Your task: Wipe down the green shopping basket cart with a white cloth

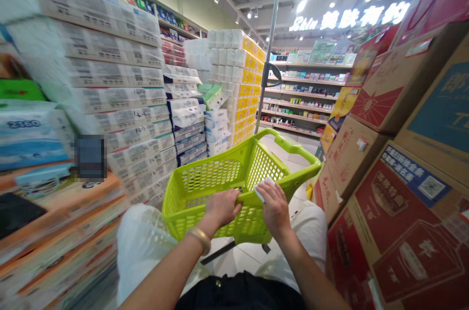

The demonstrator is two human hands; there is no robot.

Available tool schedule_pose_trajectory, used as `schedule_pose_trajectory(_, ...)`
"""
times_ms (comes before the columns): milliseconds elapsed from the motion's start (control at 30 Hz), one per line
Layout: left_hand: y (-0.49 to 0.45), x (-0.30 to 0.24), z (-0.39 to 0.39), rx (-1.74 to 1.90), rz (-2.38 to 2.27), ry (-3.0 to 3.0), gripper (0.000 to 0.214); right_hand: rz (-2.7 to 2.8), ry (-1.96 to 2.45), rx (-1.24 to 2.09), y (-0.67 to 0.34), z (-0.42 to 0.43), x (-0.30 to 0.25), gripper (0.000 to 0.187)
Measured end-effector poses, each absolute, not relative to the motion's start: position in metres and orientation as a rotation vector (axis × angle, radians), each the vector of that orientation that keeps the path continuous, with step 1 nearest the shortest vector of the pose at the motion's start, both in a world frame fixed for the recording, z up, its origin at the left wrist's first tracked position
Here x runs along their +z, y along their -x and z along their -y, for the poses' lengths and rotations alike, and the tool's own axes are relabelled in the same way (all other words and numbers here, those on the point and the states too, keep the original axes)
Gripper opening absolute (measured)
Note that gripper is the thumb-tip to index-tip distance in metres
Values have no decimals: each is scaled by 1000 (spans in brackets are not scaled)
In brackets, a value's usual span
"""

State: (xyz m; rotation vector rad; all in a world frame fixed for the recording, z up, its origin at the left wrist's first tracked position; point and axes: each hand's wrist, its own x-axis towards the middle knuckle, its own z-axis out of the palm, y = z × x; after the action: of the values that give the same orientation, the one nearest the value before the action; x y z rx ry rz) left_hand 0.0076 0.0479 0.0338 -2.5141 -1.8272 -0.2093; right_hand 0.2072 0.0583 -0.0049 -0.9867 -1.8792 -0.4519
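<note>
A lime-green plastic shopping basket (212,173) with perforated walls stands between my knees, its handle toward the far right. My left hand (223,207), with a gold bangle on the wrist, grips the basket's near rim with curled fingers. Pressed against the same rim farther right, my right hand (273,202) holds a white cloth or tissue (264,187); which of the two I cannot tell. Part of the cloth is hidden under the fingers. Something small and dark shows inside the basket beyond my left hand, too small to name.
Stacked wrapped paper packs (120,75) rise on the left, with orange packs (73,232) nearer me. Cardboard cartons (395,193) are piled close on the right. A metal pole (273,22) stands behind the basket, and stocked shelves (300,85) line the back.
</note>
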Motion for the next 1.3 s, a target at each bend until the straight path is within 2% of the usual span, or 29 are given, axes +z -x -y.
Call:
schedule_pose_trajectory(267,-7,29,-50,-253,1754,2522,28,1711,1080,-473,-219,-65,9,46)
schedule_pose_trajectory(467,-7,28,-50,-256,1747,2517,26,1873,954,-383,-186,-55,-8,46)
schedule_pose_trajectory(767,-8,27,-51,-265,1745,2530,27,1735,1033,-440,-212,-63,0,49)
schedule_pose_trajectory(1000,-7,29,-49,-268,1741,2533,29,1864,941,-389,-201,-54,-8,52)
schedule_pose_trajectory(1167,-8,28,-49,-281,1742,2541,31,1699,1024,-458,-233,-63,6,48)
schedule_pose_trajectory(1300,-11,28,-49,-295,1724,2551,33,1754,1014,-431,-222,-59,2,46)
